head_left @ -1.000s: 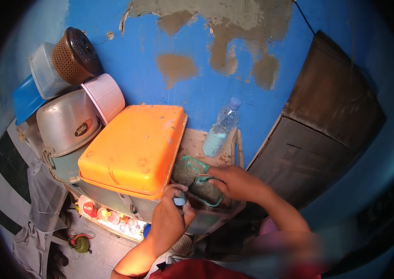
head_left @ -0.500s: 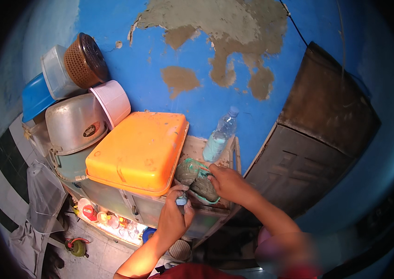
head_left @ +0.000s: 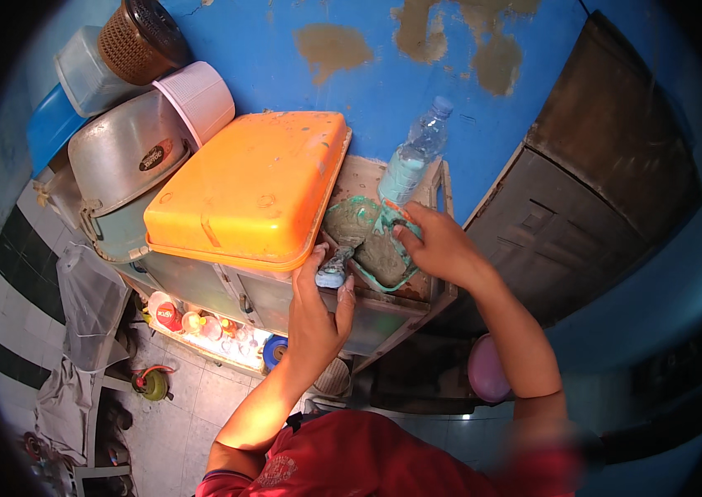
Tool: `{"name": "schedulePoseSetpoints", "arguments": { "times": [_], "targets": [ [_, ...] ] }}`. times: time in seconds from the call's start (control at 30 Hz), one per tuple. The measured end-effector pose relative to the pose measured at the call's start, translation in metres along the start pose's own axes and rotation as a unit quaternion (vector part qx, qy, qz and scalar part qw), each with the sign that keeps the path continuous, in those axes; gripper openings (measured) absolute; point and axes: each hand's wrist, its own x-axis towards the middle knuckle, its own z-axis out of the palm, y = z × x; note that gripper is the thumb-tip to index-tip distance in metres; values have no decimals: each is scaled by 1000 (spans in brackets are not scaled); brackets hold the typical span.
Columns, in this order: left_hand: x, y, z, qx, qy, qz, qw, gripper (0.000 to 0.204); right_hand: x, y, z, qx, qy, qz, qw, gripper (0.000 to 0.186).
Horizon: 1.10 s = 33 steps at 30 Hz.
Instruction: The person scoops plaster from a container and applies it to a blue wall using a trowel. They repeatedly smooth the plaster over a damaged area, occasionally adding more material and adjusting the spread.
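A green-edged tub (head_left: 395, 286) with wet grey cement (head_left: 380, 253) in it sits on top of the cabinet. My left hand (head_left: 318, 306) is closed round the light blue handle of a cement-smeared tool (head_left: 332, 276) at the tub's near left edge. The tool's head points into the cement, and its exact shape is hard to make out. My right hand (head_left: 442, 244) is closed at the tub's far right side, its fingers gripping the green rim. Just behind that hand stands a clear plastic bottle (head_left: 409, 161), its lower part pale blue.
A large orange lid-like box (head_left: 247, 186) lies left of the tub. Further left are stacked a metal pot (head_left: 123, 153), a pink bucket (head_left: 197, 99) and a brown basket (head_left: 137, 45). Patched blue wall (head_left: 264, 62) rises behind; a dark door (head_left: 533, 211) is at right.
The view has tipped downward, so the cabinet and my hands sit higher and more of my red shirt shows. My right hand has shifted toward the tub's far side near the bottle.
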Motion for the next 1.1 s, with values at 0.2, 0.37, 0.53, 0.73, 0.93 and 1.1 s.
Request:
{"name": "schedulePoseSetpoints", "arguments": {
  "times": [0.2, 0.37, 0.53, 0.73, 0.93, 1.1],
  "targets": [
    [-11, -1, 13, -17, 3, -57, 998, 60, 4, 3, -1, 32, 0, 46, 998, 23],
    [-13, -3, 21, -45, -10, -45, 998, 65, 4, 7, 5, 37, 22, 70, 997, 21],
    [-11, -7, 25, -68, 1, -54, 996, 63, 0, 4, 1, 32, -17, 22, 999, 22],
    [-10, -5, 24, -71, 8, -69, 995, 60, -10, -1, -5, 51, -37, -24, 998, 22],
    [-3, -3, 20, -116, 22, -99, 988, 46, -8, 1, -1, 86, -24, 29, 996, 21],
    [4, 0, 13, -75, 7, -79, 994, 35, -7, 10, 6, 135, -17, 53, 989, 20]
  ]
}}
